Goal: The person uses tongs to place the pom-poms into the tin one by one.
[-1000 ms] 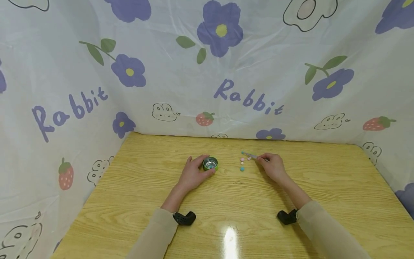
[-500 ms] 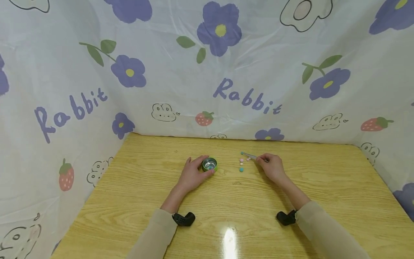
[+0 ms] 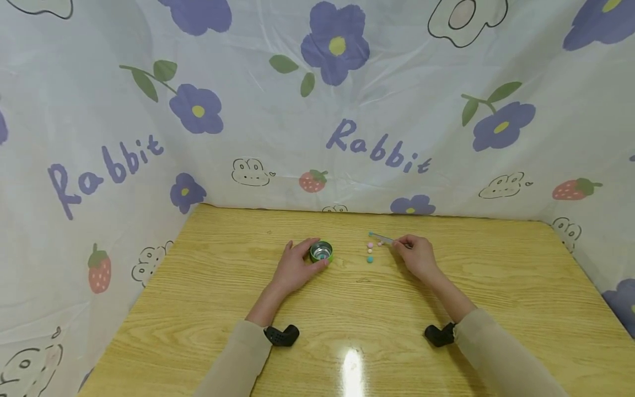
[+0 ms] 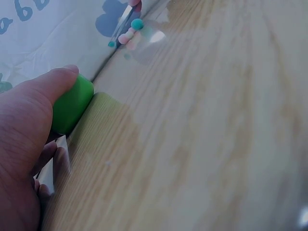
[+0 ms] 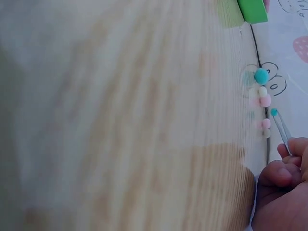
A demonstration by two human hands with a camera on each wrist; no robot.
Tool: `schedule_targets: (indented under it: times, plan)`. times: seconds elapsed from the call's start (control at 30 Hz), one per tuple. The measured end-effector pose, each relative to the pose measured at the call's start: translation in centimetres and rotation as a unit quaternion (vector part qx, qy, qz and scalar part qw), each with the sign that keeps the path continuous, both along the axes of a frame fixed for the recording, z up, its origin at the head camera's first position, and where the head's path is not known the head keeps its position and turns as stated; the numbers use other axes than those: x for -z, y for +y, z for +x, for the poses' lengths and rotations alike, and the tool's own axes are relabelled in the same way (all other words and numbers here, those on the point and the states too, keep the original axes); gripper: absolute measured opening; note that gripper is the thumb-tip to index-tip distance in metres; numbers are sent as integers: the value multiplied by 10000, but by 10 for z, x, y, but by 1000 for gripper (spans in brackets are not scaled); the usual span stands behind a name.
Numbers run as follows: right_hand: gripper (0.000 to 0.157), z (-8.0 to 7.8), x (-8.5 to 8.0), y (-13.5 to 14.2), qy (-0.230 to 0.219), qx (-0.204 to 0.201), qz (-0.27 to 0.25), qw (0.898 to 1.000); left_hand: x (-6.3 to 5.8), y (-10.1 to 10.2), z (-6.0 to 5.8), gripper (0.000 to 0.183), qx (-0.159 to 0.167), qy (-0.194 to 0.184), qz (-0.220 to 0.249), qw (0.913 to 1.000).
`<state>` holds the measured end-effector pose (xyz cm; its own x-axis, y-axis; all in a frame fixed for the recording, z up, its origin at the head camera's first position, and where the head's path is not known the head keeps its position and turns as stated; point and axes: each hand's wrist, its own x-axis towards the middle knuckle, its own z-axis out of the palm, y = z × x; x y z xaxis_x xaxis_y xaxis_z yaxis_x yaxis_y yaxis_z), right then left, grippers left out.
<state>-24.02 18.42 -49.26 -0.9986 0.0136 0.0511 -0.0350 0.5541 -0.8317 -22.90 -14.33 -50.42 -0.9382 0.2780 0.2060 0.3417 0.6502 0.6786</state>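
Note:
My left hand (image 3: 296, 269) holds a small round tin (image 4: 77, 103), green outside and silvery inside, with thumb and fingers curled round its sides. Something bluish shows at the tin's bottom. On the right, my right hand (image 3: 419, 258) pinches a pair of tweezers (image 3: 384, 238) that points left. A small teal ball (image 5: 274, 111) sits at the tweezers' tips; whether it is lifted off the table I cannot tell. Close by lie a larger teal ball (image 3: 370, 259), a pink ball (image 5: 265, 100) and several other small pale and pink balls (image 5: 266, 123).
The wooden table (image 3: 317, 309) reflects a bright light near its front. A white curtain (image 3: 278, 127) with flowers, rabbits and lettering hangs behind the table and along its sides. Black wrist cameras (image 3: 283, 335) sit on both forearms.
Almost nothing differs. The head view shifts slightly; both hands, the tin and the tweezers keep about the same places, with the teal ball still at the tips.

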Motion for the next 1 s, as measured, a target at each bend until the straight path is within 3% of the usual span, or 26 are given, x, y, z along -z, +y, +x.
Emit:
schedule_targets:
  times: [0.5,1.0]
  plan:
    - [21,-4,-14,-10,241,-263,-120,9993,0,6,-6,61,-153,-83,-10,9998]
    - [18,-12,-24,-15,197,-614,-340,9973,-2,12,-12,61,-241,-65,-45,9997]
